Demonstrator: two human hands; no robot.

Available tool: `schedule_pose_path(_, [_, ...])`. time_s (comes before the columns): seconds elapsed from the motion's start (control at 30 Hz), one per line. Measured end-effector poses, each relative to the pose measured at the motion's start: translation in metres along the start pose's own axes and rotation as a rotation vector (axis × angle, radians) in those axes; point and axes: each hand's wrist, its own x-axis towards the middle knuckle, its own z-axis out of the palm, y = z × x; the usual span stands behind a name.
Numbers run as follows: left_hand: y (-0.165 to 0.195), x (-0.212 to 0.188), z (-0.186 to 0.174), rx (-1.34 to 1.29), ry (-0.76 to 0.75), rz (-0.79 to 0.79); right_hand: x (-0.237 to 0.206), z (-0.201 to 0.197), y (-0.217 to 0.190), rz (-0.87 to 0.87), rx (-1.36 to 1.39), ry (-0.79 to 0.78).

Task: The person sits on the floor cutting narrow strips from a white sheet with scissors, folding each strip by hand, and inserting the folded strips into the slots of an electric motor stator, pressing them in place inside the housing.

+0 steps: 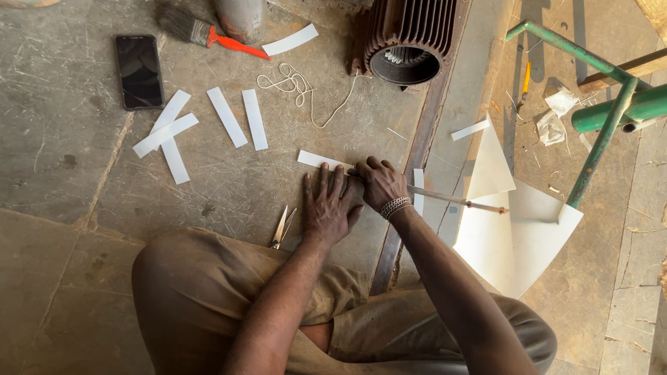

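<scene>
The left hand (328, 205) is lying flat, fingers spread, pressing a white paper strip (321, 161) against the stone floor (62, 139); the right hand (379, 182) is closing around a thin stick (455, 201), its tip meeting the strip; scissors (281, 227) are lying just beside the left wrist; more cut strips (227, 117) are lying near a phone (140, 71).

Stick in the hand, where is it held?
The right hand grips the thin stick at its near end; the left hand presses flat on a white strip.
</scene>
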Motion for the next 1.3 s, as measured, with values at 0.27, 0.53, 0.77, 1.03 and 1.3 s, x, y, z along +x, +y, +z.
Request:
schedule_pose_path(0.27, [-0.006,0.010,0.012,-0.024,0.046,0.001,0.018,0.005,-0.002,0.082,-0.078,-0.044])
schedule_pose_path(0.53, [-0.002,0.001,0.014,-0.169,0.232,0.028,0.013,-0.006,0.006,0.113,-0.012,0.031])
schedule_pose_path(0.77, [-0.007,0.026,0.006,-0.366,0.542,-0.346,-0.022,-0.047,0.029,0.214,0.102,-0.027])
schedule_pose_path(1.03, [-0.001,0.044,-0.008,-0.263,0.293,-0.327,-0.050,-0.088,0.060,0.189,0.220,0.190])
schedule_pose_path(1.3, [0.043,0.045,0.002,-0.148,0.259,0.028,-0.049,-0.083,0.088,0.214,0.238,0.175])
